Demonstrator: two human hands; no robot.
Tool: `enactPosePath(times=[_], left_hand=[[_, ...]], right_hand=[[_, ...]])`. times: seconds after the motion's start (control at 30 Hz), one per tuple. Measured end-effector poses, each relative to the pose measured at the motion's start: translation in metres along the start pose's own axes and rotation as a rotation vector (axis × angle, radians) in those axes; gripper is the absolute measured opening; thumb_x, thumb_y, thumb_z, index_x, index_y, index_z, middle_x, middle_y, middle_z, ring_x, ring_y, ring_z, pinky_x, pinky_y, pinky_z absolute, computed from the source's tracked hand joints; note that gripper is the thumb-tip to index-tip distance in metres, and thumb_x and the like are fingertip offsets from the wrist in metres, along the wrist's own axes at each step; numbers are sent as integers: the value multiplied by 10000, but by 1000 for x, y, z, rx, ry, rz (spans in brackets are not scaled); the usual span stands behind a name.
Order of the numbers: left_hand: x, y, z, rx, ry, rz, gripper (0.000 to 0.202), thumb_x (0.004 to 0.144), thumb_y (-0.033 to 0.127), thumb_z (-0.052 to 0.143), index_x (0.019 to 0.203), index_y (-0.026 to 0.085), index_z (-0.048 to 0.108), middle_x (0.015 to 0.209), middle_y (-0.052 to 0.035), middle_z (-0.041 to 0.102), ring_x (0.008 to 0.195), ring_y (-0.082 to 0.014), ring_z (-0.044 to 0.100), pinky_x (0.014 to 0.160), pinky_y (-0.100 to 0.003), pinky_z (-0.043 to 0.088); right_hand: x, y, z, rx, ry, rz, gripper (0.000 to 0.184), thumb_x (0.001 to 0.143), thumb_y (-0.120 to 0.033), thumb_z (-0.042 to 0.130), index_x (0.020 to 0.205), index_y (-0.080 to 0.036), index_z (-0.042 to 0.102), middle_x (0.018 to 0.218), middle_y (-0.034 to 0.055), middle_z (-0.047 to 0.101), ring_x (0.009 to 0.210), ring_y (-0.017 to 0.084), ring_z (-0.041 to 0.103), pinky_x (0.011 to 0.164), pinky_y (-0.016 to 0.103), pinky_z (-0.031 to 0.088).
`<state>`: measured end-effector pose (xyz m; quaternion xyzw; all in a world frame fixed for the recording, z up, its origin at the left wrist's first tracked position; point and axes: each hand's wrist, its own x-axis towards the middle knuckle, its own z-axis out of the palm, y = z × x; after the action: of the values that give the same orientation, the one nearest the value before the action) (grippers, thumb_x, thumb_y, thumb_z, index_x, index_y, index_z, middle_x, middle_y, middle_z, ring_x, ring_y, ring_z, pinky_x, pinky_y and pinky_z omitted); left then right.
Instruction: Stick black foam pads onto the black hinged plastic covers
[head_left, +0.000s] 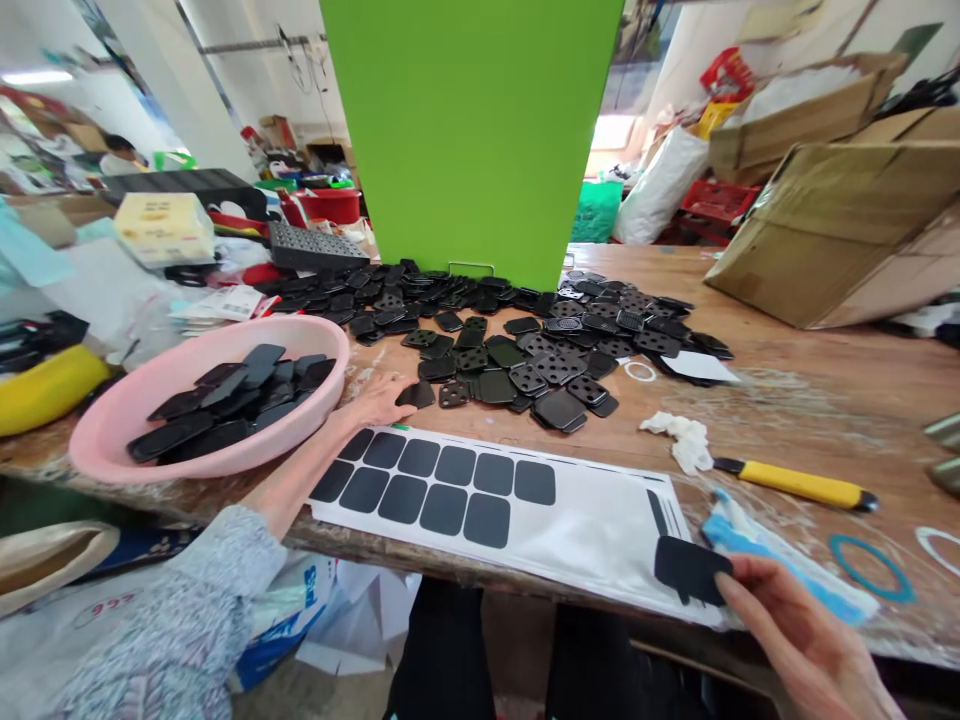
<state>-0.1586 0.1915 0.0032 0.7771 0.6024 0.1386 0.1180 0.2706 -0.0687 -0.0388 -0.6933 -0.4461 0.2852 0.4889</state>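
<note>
At lower right, the right hand (802, 630) pinches a black pad (688, 570) by its edge beside the backing sheet (592, 520); a light, flat hold would likely keep it uncreased. Mid-left, the left hand (379, 400) touches a black piece (416, 395), grip unclear. Cardboard boxes (840, 230) crowd the worn wooden table (810, 400) at upper right.

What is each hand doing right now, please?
Left hand: fingers on a black plastic piece; grip cannot be told.
Right hand: pinching a black pad.

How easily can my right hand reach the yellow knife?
Probably yes: the yellow knife lies on the table just beyond the right hand, with only a blue strip between them. The hand is pinching a black pad, though.
</note>
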Motion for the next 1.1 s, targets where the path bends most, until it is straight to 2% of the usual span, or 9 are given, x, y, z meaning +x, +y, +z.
enactPosePath(times=[0.2,0.3,0.4,0.5,0.6,0.7,0.77,0.9,1.1], left_hand=[[8,18,2,-232,135,-49,530,668,276,633,1193,203,614,1096,-91,525,1100,-301,519,1019,-433,369],[16,30,-13,-407,214,-124,446,734,265,591,1171,182,613,1059,-95,550,1068,-278,531,987,-426,407],[12,47,-31,-615,209,-202,401,850,308,467,1197,144,581,916,-102,600,837,-220,590,779,-388,513],[-12,72,-36,-842,123,-253,400,904,340,369,1101,106,626,756,-99,602,605,-157,549,569,-305,504],[-52,104,-20,-1494,-51,-382,408,912,372,372,1034,95,644,689,-90,582,513,-126,493,453,-245,442],[-90,131,2,-2061,-262,-544,448,922,453,391,1013,93,643,683,-104,580,496,-126,478,406,-223,396],[-108,142,13,-2173,-347,-604,528,910,563,379,1007,115,640,697,-111,590,499,-129,480,412,-225,391],[-120,150,21,-2223,-447,-596,687,786,767,370,976,163,636,721,-102,614,529,-164,526,439,-259,411],[-120,154,27,-2271,-529,-488,657,855,700,336,1011,136,636,685,-78,607,531,-140,529,486,-247,429]], right_hand=[[-12,-3,19,78,-96,-106,226,809,-456,644,925,-262,639,1123,44,618,1139,241,544,832,238,513],[-16,-3,21,71,-105,-96,273,818,-434,648,1040,-278,621,1037,29,628,1015,192,595,834,216,504],[-20,-8,28,93,-170,-66,394,832,-431,635,1189,-286,552,858,5,605,802,149,612,709,192,522],[-26,-21,42,153,-218,-62,354,793,-422,683,1088,-267,565,787,2,591,715,151,604,630,209,527],[-33,-39,55,192,-262,-52,279,785,-408,697,988,-255,582,770,8,584,668,147,582,598,224,514],[-41,-55,60,165,-291,-71,202,807,-413,670,795,-223,601,930,48,584,774,161,581,658,241,502],[-45,-61,60,167,-313,-68,232,832,-421,640,741,-214,590,1020,52,576,851,169,569,706,245,488],[-54,-63,65,241,-347,10,191,854,-417,624,808,-233,603,833,6,567,738,140,532,652,230,455],[-63,-74,77,417,-379,194,260,784,-439,708,902,-228,611,792,1,570,720,145,530,671,254,460]])
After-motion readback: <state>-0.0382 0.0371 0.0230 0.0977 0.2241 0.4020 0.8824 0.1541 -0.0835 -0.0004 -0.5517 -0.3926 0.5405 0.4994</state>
